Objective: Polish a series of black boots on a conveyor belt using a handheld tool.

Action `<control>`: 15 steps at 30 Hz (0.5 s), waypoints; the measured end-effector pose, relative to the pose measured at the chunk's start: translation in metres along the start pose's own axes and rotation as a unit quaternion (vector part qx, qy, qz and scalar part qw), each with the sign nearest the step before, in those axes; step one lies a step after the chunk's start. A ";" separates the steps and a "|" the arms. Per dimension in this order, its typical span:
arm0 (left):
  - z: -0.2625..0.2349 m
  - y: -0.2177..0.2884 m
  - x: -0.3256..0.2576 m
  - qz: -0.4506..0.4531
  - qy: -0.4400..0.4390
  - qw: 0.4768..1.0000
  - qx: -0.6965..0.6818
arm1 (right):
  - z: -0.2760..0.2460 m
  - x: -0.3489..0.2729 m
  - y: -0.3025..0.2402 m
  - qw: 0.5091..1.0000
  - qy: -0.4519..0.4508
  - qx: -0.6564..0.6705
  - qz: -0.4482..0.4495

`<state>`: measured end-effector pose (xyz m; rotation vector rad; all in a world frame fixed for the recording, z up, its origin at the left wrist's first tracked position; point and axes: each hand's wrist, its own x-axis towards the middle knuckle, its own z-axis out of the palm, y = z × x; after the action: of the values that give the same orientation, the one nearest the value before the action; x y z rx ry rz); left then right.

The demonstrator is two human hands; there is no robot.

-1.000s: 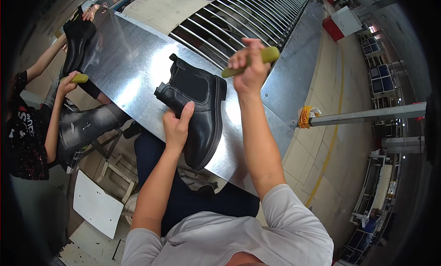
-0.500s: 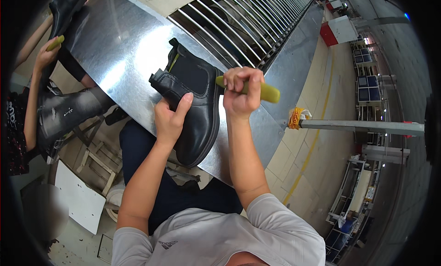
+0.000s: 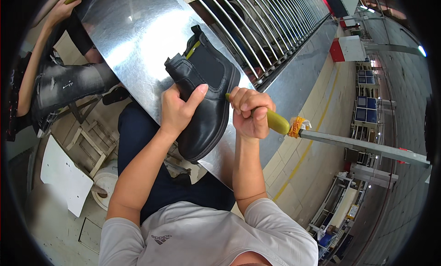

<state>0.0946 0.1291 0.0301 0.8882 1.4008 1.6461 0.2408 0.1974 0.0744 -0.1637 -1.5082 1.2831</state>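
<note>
A black leather Chelsea boot [image 3: 202,130] is held tilted above the metal table, its toe toward me and its opening pointing away. It has dark elastic side panels and a yellow-green strip inside the shaft. My left hand [image 3: 178,110] is closed around the boot's instep, thumb lying on top. My right hand [image 3: 250,113] is wrapped around a smooth yellow-green bar-shaped tool [image 3: 278,122], beside the boot's sole edge. One end of the tool shows near the sole; the rounded end sticks out to the right. The fist hides its middle, so I cannot make out its exact kind.
Beneath the boot lies a shiny metal table [image 3: 124,40], with a rack of metal rollers [image 3: 248,31] beyond. At left a co-worker's hand [image 3: 62,11] holds a similar yellow-green tool. A horizontal metal bar [image 3: 358,144] with an orange wrapping stands at right.
The tool in my right hand has tilted, its rounded end now lower. My grip on the boot stays the same. The whole view has shifted, and the co-worker's boot has left it.
</note>
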 end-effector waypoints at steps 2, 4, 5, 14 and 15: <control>0.001 -0.002 0.001 0.009 -0.004 1.000 -0.009 | -0.003 -0.005 -0.007 1.000 -0.004 0.027 0.011; 0.001 -0.006 0.000 0.010 -0.002 1.000 -0.003 | -0.002 -0.016 -0.015 0.997 -0.024 0.068 0.032; 0.000 -0.007 0.000 0.008 -0.002 1.000 0.000 | 0.000 -0.021 -0.016 0.997 -0.025 0.069 0.029; 0.005 -0.010 0.004 0.022 0.013 1.000 0.007 | -0.015 0.025 0.017 0.984 0.147 0.075 0.069; 0.004 -0.010 0.008 0.026 0.014 1.000 0.006 | -0.013 0.035 0.019 0.983 0.156 0.056 0.077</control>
<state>0.0959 0.1391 0.0208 0.9181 1.4182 1.6960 0.2276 0.2369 0.0788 -0.3957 -1.1714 1.3889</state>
